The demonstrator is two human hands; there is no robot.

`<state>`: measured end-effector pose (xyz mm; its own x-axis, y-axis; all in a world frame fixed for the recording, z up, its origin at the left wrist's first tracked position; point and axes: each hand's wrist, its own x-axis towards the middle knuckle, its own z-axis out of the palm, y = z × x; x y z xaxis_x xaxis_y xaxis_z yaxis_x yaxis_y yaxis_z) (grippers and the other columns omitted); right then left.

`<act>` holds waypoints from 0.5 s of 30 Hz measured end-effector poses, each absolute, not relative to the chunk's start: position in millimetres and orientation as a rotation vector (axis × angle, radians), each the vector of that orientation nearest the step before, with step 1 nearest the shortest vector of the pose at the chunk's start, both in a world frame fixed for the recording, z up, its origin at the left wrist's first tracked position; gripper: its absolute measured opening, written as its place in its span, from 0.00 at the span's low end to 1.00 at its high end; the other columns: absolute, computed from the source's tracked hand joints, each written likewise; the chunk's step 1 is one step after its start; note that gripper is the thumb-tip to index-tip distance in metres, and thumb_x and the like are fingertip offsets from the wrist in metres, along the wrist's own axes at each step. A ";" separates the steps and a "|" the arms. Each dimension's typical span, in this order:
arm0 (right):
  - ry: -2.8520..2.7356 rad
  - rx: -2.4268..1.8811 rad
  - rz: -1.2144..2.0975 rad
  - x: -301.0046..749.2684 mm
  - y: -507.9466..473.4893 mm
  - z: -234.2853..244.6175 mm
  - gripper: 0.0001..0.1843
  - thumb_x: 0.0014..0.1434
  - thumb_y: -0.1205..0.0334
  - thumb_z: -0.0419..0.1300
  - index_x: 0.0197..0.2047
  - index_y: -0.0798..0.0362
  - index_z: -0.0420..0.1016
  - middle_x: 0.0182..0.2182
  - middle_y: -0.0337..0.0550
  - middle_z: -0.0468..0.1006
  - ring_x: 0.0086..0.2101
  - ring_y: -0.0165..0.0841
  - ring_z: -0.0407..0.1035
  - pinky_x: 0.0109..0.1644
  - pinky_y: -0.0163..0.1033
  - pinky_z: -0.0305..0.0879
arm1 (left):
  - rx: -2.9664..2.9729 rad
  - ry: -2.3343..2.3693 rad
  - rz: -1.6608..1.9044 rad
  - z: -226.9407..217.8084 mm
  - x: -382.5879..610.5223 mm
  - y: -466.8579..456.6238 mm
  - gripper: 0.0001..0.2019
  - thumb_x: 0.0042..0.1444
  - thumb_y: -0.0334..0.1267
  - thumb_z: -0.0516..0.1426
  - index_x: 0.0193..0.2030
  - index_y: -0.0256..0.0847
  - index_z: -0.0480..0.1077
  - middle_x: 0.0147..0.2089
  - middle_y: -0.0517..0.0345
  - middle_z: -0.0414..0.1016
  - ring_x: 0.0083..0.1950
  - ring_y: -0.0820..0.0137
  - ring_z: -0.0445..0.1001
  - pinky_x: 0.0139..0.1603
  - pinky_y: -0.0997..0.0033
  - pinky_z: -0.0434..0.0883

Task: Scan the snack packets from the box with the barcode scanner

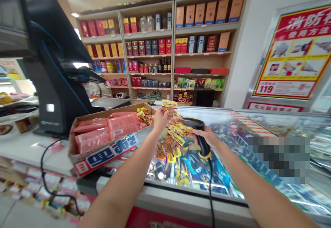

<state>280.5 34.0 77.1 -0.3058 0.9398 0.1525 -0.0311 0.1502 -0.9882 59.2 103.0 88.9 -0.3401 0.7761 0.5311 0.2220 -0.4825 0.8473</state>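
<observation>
Beside the open cardboard carton (104,155) of red-wrapped packs, the left hand (160,119) pinches a small snack packet (169,104) narrowly between its fingers, holding it up with the yellow header standing clear above them and over a loose heap of yellow-tagged snack packets (168,147) on the glass-topped counter (222,186). This seems a sound hold, since it leaves the header uncovered and lifts the packet away from the heap. Further right, the right hand (208,137) wraps closed around the grip of a black corded barcode scanner (193,123), whose head sits near the held packet without touching it.
</observation>
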 end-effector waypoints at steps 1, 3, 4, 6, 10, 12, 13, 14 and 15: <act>-1.523 -0.913 1.309 273.0 33.0 83.4 0.16 0.42 0.51 0.67 0.25 0.56 0.73 0.17 0.40 0.74 0.14 0.30 0.66 0.18 0.35 0.63 | 1.505 1.373 1.901 97.7 50.8 101.9 0.11 0.54 0.35 0.60 0.43 0.38 0.67 0.39 0.53 0.78 0.40 0.66 0.79 0.44 0.64 0.76; -1.590 -0.901 1.285 255.6 31.4 97.0 0.15 0.43 0.52 0.66 0.25 0.55 0.72 0.14 0.39 0.73 0.13 0.30 0.66 0.18 0.35 0.63 | 1.512 1.553 1.917 116.1 32.1 96.6 0.10 0.55 0.33 0.59 0.44 0.38 0.68 0.42 0.50 0.78 0.44 0.64 0.78 0.47 0.64 0.74; -1.620 -0.893 1.258 246.1 31.0 103.4 0.15 0.42 0.52 0.66 0.24 0.55 0.72 0.13 0.39 0.72 0.13 0.30 0.65 0.18 0.35 0.62 | 1.522 1.662 1.912 124.8 22.5 92.8 0.10 0.56 0.32 0.58 0.46 0.37 0.68 0.44 0.49 0.78 0.46 0.64 0.78 0.48 0.64 0.73; -1.666 -0.877 1.226 227.0 31.4 114.1 0.15 0.43 0.52 0.65 0.23 0.55 0.72 0.11 0.40 0.72 0.13 0.31 0.65 0.18 0.34 0.61 | 1.553 1.904 1.833 139.2 5.1 84.2 0.12 0.57 0.32 0.57 0.49 0.35 0.68 0.46 0.44 0.78 0.50 0.62 0.77 0.50 0.65 0.71; -1.650 -0.802 1.237 197.6 33.9 123.7 0.14 0.44 0.52 0.64 0.23 0.56 0.72 0.12 0.40 0.71 0.13 0.31 0.66 0.18 0.35 0.62 | 1.655 2.322 1.359 151.3 -13.5 68.0 0.24 0.57 0.33 0.57 0.59 0.28 0.61 0.50 0.33 0.75 0.52 0.55 0.76 0.49 0.64 0.71; -1.616 -0.789 1.241 192.7 33.7 123.9 0.13 0.43 0.54 0.64 0.23 0.55 0.72 0.13 0.41 0.73 0.14 0.31 0.66 0.18 0.35 0.62 | 1.772 2.464 1.166 150.3 -12.1 60.1 0.26 0.57 0.33 0.57 0.62 0.28 0.59 0.58 0.29 0.69 0.54 0.52 0.75 0.49 0.61 0.71; -1.595 -0.786 1.241 193.3 33.2 123.4 0.12 0.43 0.54 0.64 0.23 0.55 0.72 0.14 0.41 0.73 0.14 0.31 0.67 0.18 0.35 0.62 | 1.850 2.524 1.115 148.8 -8.8 55.8 0.25 0.57 0.32 0.56 0.61 0.30 0.61 0.63 0.28 0.64 0.56 0.51 0.73 0.50 0.61 0.70; -1.576 -0.790 1.242 196.0 32.7 122.5 0.12 0.44 0.54 0.64 0.23 0.55 0.72 0.15 0.41 0.74 0.14 0.31 0.67 0.18 0.35 0.62 | 1.939 2.567 1.092 147.1 -4.1 51.3 0.22 0.57 0.32 0.55 0.60 0.32 0.63 0.67 0.30 0.59 0.59 0.52 0.71 0.52 0.61 0.70; -1.562 -0.802 1.245 200.5 32.3 121.3 0.12 0.44 0.54 0.64 0.23 0.55 0.72 0.15 0.40 0.74 0.14 0.31 0.67 0.18 0.35 0.62 | 2.042 2.579 1.082 145.2 2.0 47.1 0.19 0.58 0.31 0.54 0.57 0.34 0.66 0.68 0.33 0.57 0.61 0.53 0.68 0.54 0.61 0.69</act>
<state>200.5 32.3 121.3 -0.3340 0.9023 0.2724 -0.0645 0.2665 -0.9617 2.0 47.1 145.2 -0.2714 0.7572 0.5941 0.9545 0.1325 0.2672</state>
